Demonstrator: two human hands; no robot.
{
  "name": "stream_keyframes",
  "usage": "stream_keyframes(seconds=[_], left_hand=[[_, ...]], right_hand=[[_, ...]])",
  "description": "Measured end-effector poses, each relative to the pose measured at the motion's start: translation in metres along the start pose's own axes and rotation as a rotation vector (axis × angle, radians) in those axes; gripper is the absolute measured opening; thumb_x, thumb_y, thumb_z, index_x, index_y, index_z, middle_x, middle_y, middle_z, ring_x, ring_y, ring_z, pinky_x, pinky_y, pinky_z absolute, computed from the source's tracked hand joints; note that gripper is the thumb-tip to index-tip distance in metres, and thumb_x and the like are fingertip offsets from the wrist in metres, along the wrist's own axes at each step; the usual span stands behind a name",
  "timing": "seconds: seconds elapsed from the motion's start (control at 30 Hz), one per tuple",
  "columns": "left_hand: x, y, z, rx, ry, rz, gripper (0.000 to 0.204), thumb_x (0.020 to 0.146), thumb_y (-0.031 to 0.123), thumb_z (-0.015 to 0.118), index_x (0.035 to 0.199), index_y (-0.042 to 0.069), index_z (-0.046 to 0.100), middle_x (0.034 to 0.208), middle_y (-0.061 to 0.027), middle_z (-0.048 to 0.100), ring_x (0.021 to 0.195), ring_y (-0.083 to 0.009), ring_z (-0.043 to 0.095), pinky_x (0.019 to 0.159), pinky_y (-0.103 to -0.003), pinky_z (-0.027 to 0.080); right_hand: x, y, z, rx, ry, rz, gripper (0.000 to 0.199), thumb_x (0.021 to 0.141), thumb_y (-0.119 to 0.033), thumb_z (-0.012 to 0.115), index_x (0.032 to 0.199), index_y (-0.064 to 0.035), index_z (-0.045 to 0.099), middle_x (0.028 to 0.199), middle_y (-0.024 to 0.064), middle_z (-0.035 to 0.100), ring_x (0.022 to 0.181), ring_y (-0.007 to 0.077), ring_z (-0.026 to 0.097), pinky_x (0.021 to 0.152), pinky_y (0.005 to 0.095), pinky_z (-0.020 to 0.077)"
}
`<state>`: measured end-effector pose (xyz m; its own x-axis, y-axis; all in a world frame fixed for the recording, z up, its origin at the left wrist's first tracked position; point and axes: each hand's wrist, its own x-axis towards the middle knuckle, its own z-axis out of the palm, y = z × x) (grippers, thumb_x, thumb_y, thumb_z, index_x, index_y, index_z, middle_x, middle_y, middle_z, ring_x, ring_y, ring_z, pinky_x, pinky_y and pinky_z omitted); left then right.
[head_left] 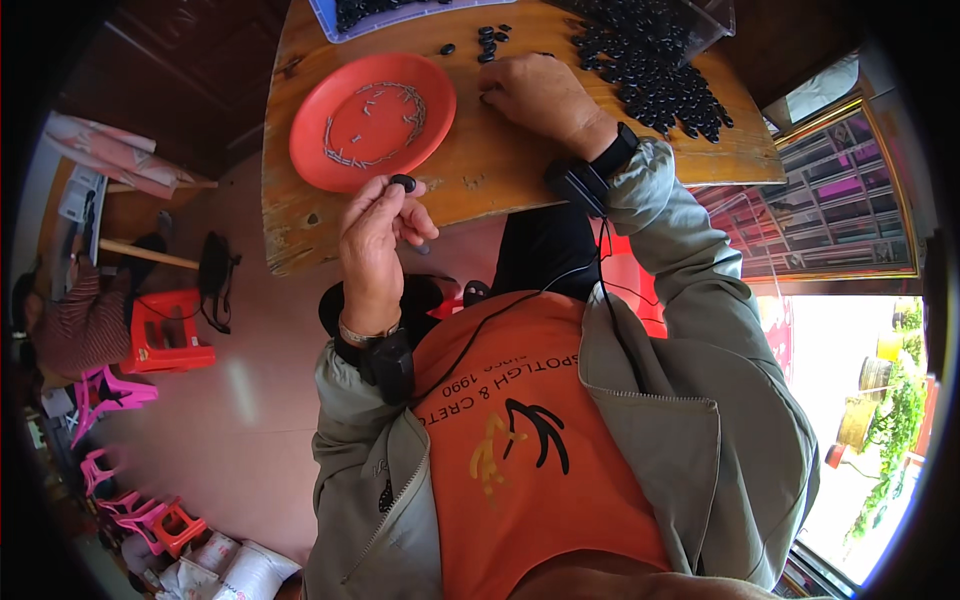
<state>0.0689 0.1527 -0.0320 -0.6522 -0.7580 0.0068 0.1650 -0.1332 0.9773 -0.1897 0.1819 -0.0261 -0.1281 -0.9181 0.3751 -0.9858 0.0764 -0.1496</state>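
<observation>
My left hand (378,232) is raised just off the table's front edge, pinching a small black oval piece (404,183) between thumb and fingertips. Its other fingers are loosely curled. On the tabletop my right hand (545,98) rests with fingers bent and closed; whatever lies under the fingertips is mostly hidden. Just beyond it sit several loose black pieces (487,44). To the left is a round red plate (310,118) with many small, thin grey pieces (410,110) scattered in a ring. A large heap of glossy black pieces (650,80) spreads at the right.
The wooden table (470,180) has a worn front edge. A clear bin (705,30) tips over the heap; a pale tray (330,22) of black pieces stands at the far left. Cables (605,260) hang from my right wrist device. A red stool (170,330) and another person (90,320) are leftward.
</observation>
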Motion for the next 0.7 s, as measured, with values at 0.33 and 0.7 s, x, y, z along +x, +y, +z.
stream_keyframes(seconds=[0.33, 0.7], left_hand=[[0.003, -0.004, -0.006, -0.044, -0.038, -0.011, 0.027, 0.096, 0.023, 0.043, 0.091, 0.001, 0.058, 0.067, -0.0039, 0.056, 0.063, -0.0118, 0.055, 0.058, -0.024, 0.038], [0.001, -0.009, 0.001, -0.150, -0.061, -0.005, 0.028, 0.097, 0.025, 0.042, 0.089, 0.001, 0.054, 0.067, -0.0031, 0.052, 0.061, -0.0123, 0.052, 0.057, -0.024, 0.040]], right_hand=[[-0.014, -0.055, -0.028, 0.720, -0.013, -0.293, 0.019, 0.080, -0.006, 0.066, 0.099, -0.0046, 0.066, 0.091, 0.0083, 0.066, 0.086, 0.0232, 0.064, 0.077, 0.0324, 0.0508], [-0.021, -0.080, -0.016, 1.060, -0.188, -0.224, 0.013, 0.085, -0.011, 0.066, 0.093, -0.0007, 0.065, 0.083, 0.0046, 0.066, 0.079, 0.0140, 0.063, 0.074, 0.0260, 0.0496]])
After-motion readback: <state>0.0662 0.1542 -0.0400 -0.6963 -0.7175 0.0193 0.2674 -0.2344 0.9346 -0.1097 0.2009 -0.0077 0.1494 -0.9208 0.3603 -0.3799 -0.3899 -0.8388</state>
